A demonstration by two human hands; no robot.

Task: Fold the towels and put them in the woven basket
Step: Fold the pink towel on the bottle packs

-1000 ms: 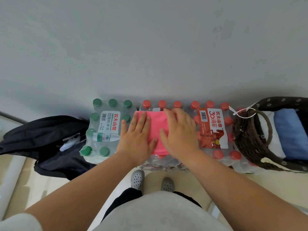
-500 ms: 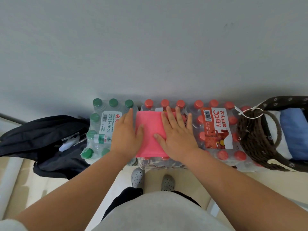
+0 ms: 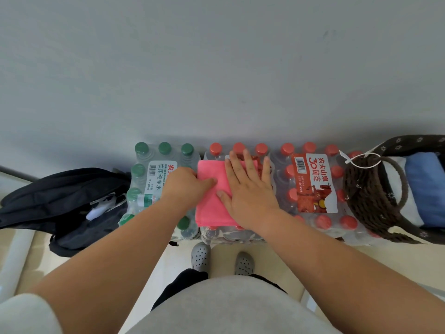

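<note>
grey wall behind, shrink-wrapped water packs (image 3: pixel 313 186) serve as a worktop. a folded pink towel (image 3: pixel 212 196) lies on the red-capped bottles. the left hand (image 3: pixel 185 186) pinches its left edge, thumb on top; the right hand (image 3: pixel 248 189) presses flat on its right half, fingers spread. well right of both hands, a woven basket (image 3: pixel 370 196) holds a blue towel (image 3: pixel 426 186).

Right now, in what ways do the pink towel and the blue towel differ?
The pink towel lies flat on the bottle packs, while the blue towel already sits inside the woven basket. The left hand grips the pink towel's edge and the right hand presses flat on it; nothing touches the blue towel. Both appear folded.
</note>
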